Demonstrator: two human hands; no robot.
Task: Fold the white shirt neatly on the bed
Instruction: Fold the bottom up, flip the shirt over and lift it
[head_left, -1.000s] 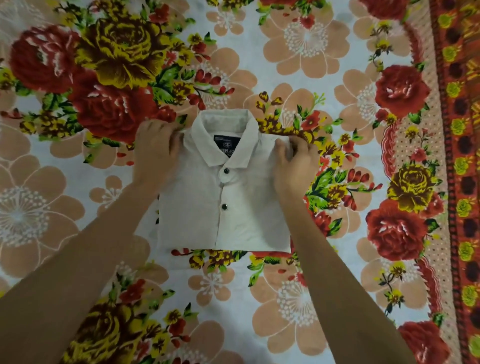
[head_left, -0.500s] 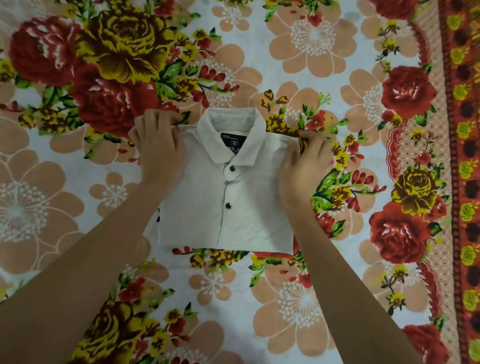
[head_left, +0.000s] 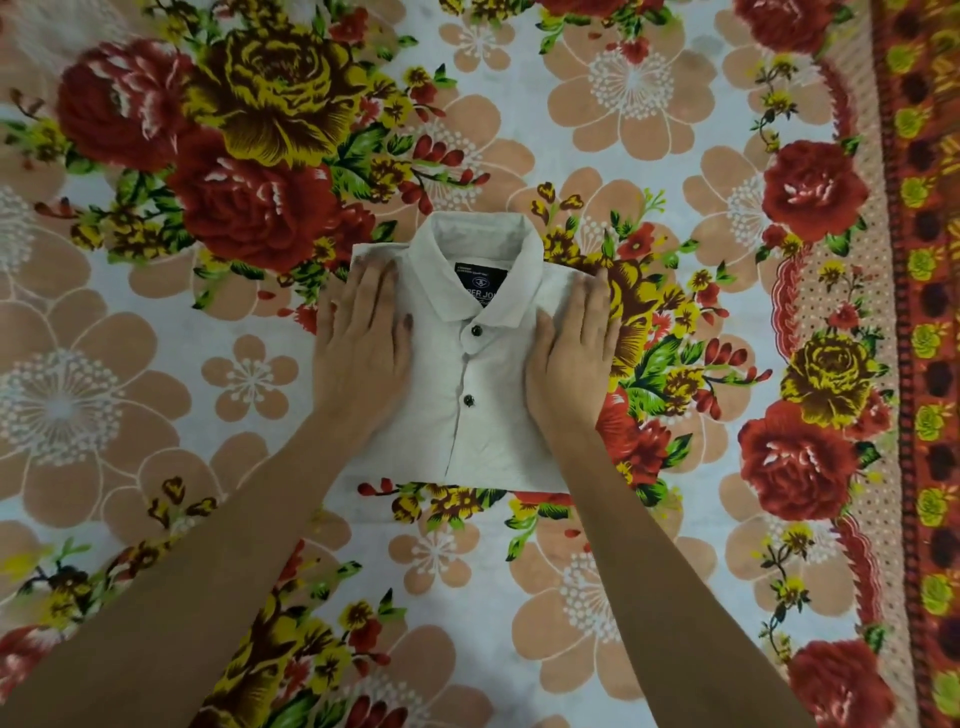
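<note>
White woven cotton-look shirt (head_left: 483, 395), collared, dark-buttoned, folded to a compact rectangle, lies collar-up at the middle of the floral-printed bedsheet (head_left: 649, 571). Head view: left hand (head_left: 361, 353) and right hand (head_left: 571, 358) rest flat, fingers extended, grasping nothing, one on each side panel, apparently pressing the folds so they hold. Folding looks essentially complete.

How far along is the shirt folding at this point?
Nearly finished. Done: the white shirt lies as a compact rectangle on the floral bedsheet, collar up and placket buttoned. In hand: the left hand and right hand lie flat on its two sides, pressing it smooth. Left: lifting the hands away; no sleeve or loose edge shows.
</note>
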